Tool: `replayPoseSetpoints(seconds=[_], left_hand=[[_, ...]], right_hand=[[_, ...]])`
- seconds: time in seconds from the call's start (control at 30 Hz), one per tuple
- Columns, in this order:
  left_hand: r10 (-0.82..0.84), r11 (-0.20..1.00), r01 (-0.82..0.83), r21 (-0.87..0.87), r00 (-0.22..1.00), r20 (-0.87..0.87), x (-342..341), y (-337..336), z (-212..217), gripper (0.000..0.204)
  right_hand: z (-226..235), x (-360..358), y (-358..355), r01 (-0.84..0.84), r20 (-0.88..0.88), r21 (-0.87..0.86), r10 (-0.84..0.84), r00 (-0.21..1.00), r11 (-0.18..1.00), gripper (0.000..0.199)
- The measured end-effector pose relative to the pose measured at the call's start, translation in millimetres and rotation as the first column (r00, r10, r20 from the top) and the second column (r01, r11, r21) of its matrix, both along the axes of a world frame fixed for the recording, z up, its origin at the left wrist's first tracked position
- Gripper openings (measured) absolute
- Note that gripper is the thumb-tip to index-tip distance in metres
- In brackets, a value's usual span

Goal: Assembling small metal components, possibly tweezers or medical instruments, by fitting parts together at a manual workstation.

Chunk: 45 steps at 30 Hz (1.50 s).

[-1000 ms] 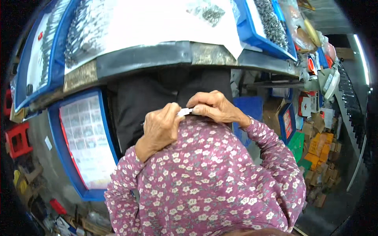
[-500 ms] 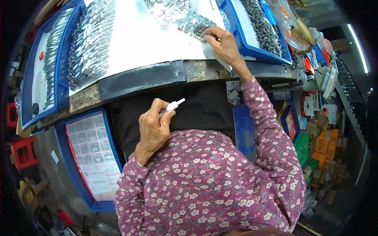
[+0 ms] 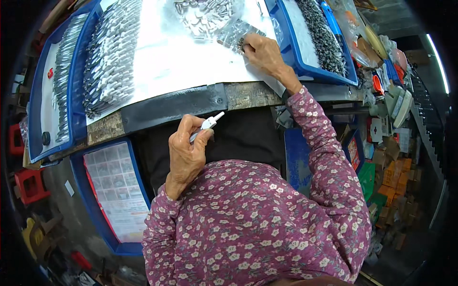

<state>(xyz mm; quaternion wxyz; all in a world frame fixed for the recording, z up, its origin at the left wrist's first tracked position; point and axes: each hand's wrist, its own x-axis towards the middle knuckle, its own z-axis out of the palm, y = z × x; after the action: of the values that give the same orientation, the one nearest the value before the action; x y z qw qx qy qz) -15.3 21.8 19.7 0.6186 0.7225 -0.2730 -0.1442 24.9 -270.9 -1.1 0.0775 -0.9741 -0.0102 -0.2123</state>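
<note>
Left hand [image 3: 187,151] closed round small white plastic part [image 3: 208,125], held near body, below bench edge [image 3: 191,102]. Right hand [image 3: 263,52] stretched out onto white sheet [image 3: 176,57], fingertips pinching at clear bag of small metal pieces [image 3: 234,33]; grip looks closed on bag, hard to confirm. Loose pile of metal pieces [image 3: 202,14] just beyond. Blue tray [image 3: 305,64] right of hand.

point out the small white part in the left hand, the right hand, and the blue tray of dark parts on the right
small white part [image 3: 212,120], head view, on its tip past the fingers
right hand [image 3: 261,51], head view, on its back
blue tray [image 3: 305,71], head view, on its near rim
</note>
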Motion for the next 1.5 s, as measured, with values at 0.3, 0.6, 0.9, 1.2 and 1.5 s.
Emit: replayPoseSetpoints(seconds=[0.3,0.6,0.9,1.2,1.5], left_hand=[[-0.028,0.998,0.017,-0.053,0.978,-0.208,5,-18,14,0.009],[-0.096,0.994,0.073,-0.083,0.943,-0.319,4,-29,25,0.009],[-0.126,0.989,0.089,-0.119,0.928,-0.351,13,-40,28,0.007],[-0.182,0.970,0.084,-0.228,0.873,-0.453,39,-56,27,0.010],[-0.119,0.973,-0.004,-0.229,0.847,-0.518,62,-80,13,0.013]], right_hand=[[7,-11,-10,-0.009,-0.042,0.501,0.034,0.999,0.866,0.014],[6,-13,-12,-0.014,-0.042,0.744,0.067,0.997,0.668,0.014],[7,-12,-12,0.023,-0.048,0.763,0.022,0.999,0.646,0.014],[12,-12,-9,0.026,-0.059,0.828,0.040,0.997,0.561,0.013],[34,-29,31,-0.010,-0.020,0.942,0.087,0.996,0.336,0.013]])
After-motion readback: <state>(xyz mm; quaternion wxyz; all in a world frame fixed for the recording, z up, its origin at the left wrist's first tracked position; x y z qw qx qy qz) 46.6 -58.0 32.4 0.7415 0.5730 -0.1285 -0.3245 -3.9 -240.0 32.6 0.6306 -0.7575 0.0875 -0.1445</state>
